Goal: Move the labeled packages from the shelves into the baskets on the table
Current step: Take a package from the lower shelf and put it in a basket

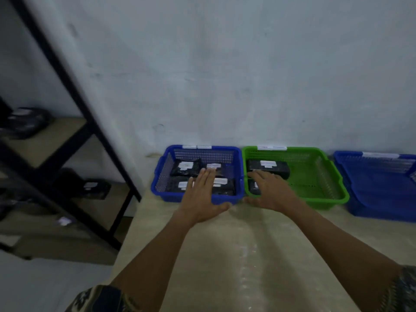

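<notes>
Sleeves nearest, your arms cross the table (225, 255) | left hand (202, 194) flat, fingers straight, empty, over blue basket (157, 176) holding several packages (185, 166) | right hand (272, 192) flat, empty, over green basket (337, 188), two inside | shelf packages (94, 188) remain: roughly midway.

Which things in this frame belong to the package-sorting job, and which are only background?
Job: left blue basket; green basket; right blue basket; labeled black packages inside the first two; shelf packages on the black rack; table; left hand and right hand, flat above the baskets.
Background: wall; patterned sleeves.
</notes>
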Demonstrator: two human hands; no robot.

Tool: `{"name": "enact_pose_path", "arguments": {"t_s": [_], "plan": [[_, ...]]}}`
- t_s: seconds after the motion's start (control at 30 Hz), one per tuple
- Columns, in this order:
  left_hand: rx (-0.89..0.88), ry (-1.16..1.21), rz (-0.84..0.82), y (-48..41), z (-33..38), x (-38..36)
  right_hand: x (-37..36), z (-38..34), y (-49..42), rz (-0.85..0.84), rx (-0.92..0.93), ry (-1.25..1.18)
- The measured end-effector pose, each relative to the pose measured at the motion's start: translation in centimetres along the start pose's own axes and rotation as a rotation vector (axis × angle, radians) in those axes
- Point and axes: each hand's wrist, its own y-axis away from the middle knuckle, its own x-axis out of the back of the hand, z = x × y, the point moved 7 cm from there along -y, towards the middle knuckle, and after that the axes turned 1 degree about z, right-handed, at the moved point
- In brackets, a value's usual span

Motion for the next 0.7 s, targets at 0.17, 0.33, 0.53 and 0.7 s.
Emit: {"name": "enact_pose_path", "arguments": {"t_s": [0.17, 0.33, 0.53, 0.7], "plan": [[0.09, -0.036, 0.095, 9.2, -2.6, 5.2, 2.6, -7.8, 3.0, 0.024, 0.085, 0.019], [0.194, -0.082, 0.196, 17.1, -6.7, 11.0, 5.2, -17.8, 5.1, 0.079, 0.239, 0.03], [0.285, -0.113, 0.252, 26.0, -13.3, 17.3, 7.8, -30.3, 6.7, 0.134, 0.382, 0.025], [0.32, -0.173, 0.292, 33.5, -18.7, 21.8, 8.9, -40.2, 8.0, 0.161, 0.425, 0.013]]}}
